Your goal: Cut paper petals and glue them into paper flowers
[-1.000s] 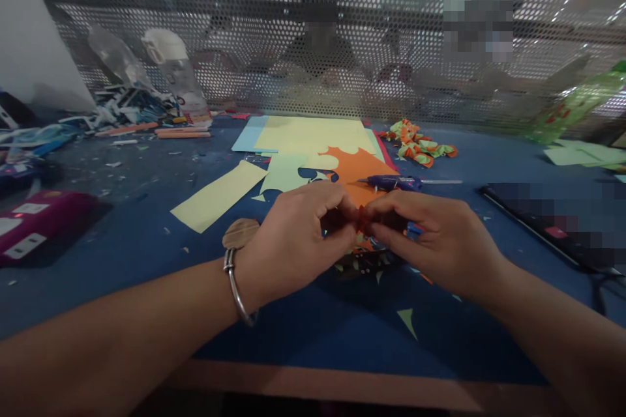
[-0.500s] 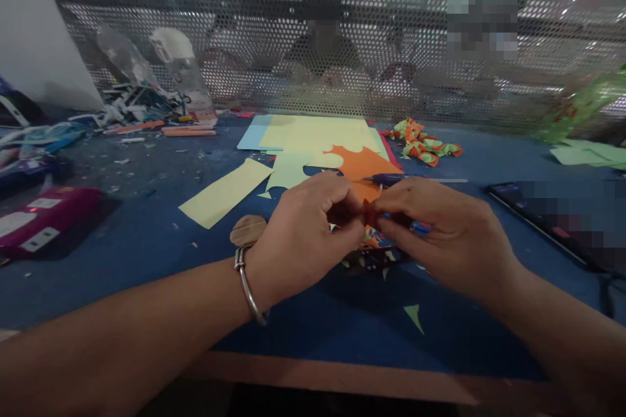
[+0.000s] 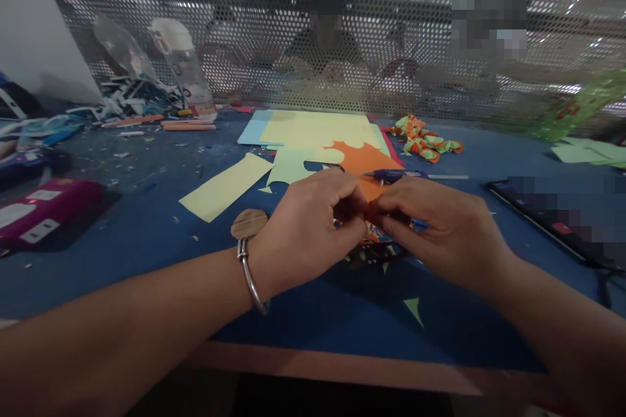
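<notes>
A small orange paper piece (image 3: 372, 211) is pinched between my two hands at mid-table. My left hand (image 3: 317, 231), with a metal bangle at the wrist, grips its left side between thumb and fingers. From the right, my right hand (image 3: 440, 231) pinches the same piece. Fingertips cover much of it, so its exact shape is hidden. Beneath the hands lies a dark container (image 3: 376, 254) with paper scraps, partly hidden. Just behind them rest a cut orange sheet (image 3: 364, 159) and a dark blue pen (image 3: 388, 175). A round wooden disc (image 3: 248, 224) lies beside my left wrist.
Yellow sheets (image 3: 317, 127) and a yellow strip (image 3: 227, 187) lie behind. Crumpled orange and green paper pieces (image 3: 425, 140) sit at back right. A phone (image 3: 562, 221) lies right, a magenta box (image 3: 51, 212) left. A bottle (image 3: 183, 71) stands by the perforated metal panel (image 3: 274, 32).
Both hands stay pinched on the orange paper piece, with slight finger movement. The view has shifted a little, so the table items appear slightly higher.
</notes>
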The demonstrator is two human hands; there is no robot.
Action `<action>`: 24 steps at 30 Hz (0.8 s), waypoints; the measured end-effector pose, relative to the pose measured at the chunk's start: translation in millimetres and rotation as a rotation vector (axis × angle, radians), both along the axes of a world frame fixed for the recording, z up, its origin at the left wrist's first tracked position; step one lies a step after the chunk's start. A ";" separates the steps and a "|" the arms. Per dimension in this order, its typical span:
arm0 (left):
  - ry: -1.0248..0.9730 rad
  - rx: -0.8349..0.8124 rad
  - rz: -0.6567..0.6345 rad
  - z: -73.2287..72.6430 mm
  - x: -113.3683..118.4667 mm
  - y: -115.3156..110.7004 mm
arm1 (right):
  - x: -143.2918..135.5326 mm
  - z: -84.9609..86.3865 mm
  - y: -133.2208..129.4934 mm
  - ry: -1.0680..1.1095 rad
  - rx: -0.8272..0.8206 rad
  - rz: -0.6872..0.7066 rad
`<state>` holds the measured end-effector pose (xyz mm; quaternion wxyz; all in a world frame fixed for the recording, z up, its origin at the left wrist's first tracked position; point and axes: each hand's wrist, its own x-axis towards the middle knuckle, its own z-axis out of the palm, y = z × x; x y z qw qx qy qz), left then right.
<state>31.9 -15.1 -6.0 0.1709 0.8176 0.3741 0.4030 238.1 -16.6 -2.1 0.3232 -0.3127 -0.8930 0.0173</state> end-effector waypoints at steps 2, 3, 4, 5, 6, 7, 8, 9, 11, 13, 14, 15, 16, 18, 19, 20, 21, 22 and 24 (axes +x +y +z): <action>0.021 0.005 -0.014 1.9 -0.3 -0.5 | 0.4 -0.8 0.4 -0.011 0.012 0.020; 0.024 0.010 -0.020 2.9 -0.3 -0.9 | 0.6 -1.0 0.4 -0.010 0.016 0.026; 0.026 0.013 -0.025 3.8 -0.3 -1.4 | 0.7 -1.0 0.2 -0.011 0.013 0.028; 0.024 0.018 -0.029 4.5 -0.3 -1.9 | 0.8 -0.9 -0.2 -0.008 0.006 0.030; 0.022 0.024 -0.034 5.2 -0.3 -2.5 | 0.9 -0.6 -0.6 -0.008 -0.003 0.031; 0.020 0.029 -0.039 5.7 -0.3 -3.0 | 1.0 -0.1 -1.0 -0.012 -0.010 0.031; 0.019 0.031 -0.040 6.0 -0.4 -3.5 | 1.1 0.3 -1.4 -0.021 -0.015 0.030; 0.020 0.033 -0.040 6.1 -0.4 -3.8 | 1.2 0.7 -1.6 -0.033 -0.020 0.032; 0.028 0.038 -0.045 6.0 -0.7 -4.0 | 1.5 0.9 -1.6 -0.058 -0.024 0.035; 0.035 0.040 -0.048 5.3 -0.9 -3.1 | 1.7 0.4 -0.9 -0.074 -0.026 0.034; 0.037 0.038 -0.050 4.8 -0.9 -2.4 | 1.7 0.0 -0.4 -0.079 -0.029 0.033; 0.038 0.036 -0.050 4.2 -0.9 -1.5 | 1.7 -0.3 0.2 -0.079 -0.032 0.033; 0.039 0.030 -0.047 3.7 -0.8 -0.7 | 1.5 -0.6 0.8 -0.078 -0.036 0.031; 0.046 0.015 -0.035 2.9 -0.4 0.5 | 0.7 -0.5 1.8 -0.079 -0.039 0.036; 0.051 0.007 -0.029 2.7 -0.3 0.7 | 0.2 -0.2 2.0 -0.080 -0.037 0.039; 0.053 0.004 -0.023 2.8 -0.1 0.4 | -0.4 0.2 2.1 -0.082 -0.035 0.043; 0.053 0.003 -0.018 3.1 0.0 -0.3 | -1.0 0.6 1.9 -0.085 -0.033 0.047; 0.050 0.004 -0.017 3.7 0.0 -1.3 | -1.3 1.0 1.5 -0.087 -0.031 0.052; 0.045 0.009 -0.021 5.2 0.0 -4.0 | -1.5 1.8 0.2 -0.093 -0.038 0.056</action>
